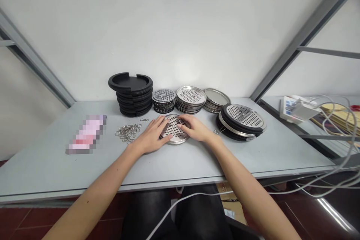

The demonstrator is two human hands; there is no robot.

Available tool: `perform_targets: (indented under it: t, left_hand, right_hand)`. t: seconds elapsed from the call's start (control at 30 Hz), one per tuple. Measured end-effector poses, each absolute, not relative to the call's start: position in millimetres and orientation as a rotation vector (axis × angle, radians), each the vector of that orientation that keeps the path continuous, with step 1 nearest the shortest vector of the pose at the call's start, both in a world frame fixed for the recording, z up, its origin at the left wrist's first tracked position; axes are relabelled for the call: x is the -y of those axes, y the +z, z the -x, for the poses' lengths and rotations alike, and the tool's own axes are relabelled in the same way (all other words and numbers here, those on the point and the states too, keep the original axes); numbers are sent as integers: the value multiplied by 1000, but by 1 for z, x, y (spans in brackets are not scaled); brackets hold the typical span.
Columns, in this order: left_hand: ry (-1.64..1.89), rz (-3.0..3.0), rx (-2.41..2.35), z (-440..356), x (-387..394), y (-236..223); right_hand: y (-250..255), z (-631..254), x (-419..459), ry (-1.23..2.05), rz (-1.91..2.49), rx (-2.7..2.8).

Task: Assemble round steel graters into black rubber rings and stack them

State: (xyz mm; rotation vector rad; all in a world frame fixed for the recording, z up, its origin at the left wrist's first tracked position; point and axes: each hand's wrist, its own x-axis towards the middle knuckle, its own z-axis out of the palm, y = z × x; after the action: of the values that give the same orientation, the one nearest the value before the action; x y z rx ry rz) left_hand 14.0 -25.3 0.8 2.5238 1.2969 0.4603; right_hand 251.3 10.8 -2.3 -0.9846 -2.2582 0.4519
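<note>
A round perforated metal disc (174,132) lies flat on the grey table (197,157) in front of me. My left hand (153,135) rests on its left side with fingers stretched out flat. On the disc's right side lies my right hand (195,128), fingers extended over the holes. Both hands press on the disc and neither holds anything. A heap of small wire clips (128,132) sits just left of my left hand.
Along the back stand a stack of black rings (132,95), a small stack of perforated discs (163,100), wider perforated plates (190,99) and plain metal lids (216,99). Assembled black-rimmed discs (242,120) lie at right. A pink packet (87,134) lies left; cables and a power strip (295,110) far right.
</note>
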Motion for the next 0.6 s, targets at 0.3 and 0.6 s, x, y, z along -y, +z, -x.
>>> perform_targets:
  t: [0.3, 0.6]
  left_hand:
    - [213, -2560, -1455, -20, 26, -2]
    - [248, -2508, -1406, -16, 26, -3]
  right_hand:
    - [-25, -239, -8, 307, 1065, 2392]
    - [-18, -238, -8, 287, 1093, 2414]
